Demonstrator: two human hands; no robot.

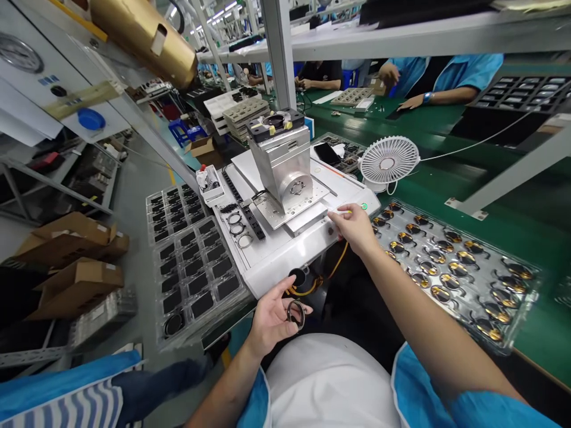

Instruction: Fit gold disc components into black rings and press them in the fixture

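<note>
My left hand [272, 324] is held low in front of my body, its thumb and fingers closed on a thin dark metal ring [295, 315]. Just beyond the index fingertip is a dark round piece [298, 277] at the machine's lower front edge; whether the finger touches it I cannot tell. My right hand [354, 226] is at the front edge of the white machine [285, 257], with thumb and index finger pinched together. What they hold, if anything, is too small to make out. A green-lit button [364, 206] sits just right of that hand. A silver metal fixture block [289, 172] stands on the machine.
Several rings [237, 228] lie on the machine's left side near a small white box [209, 184]. A clear tray of round parts [450, 267] is at right, and trays of black squares [196, 267] at left. A white fan [388, 160] stands behind. Co-workers sit across the green table [446, 137].
</note>
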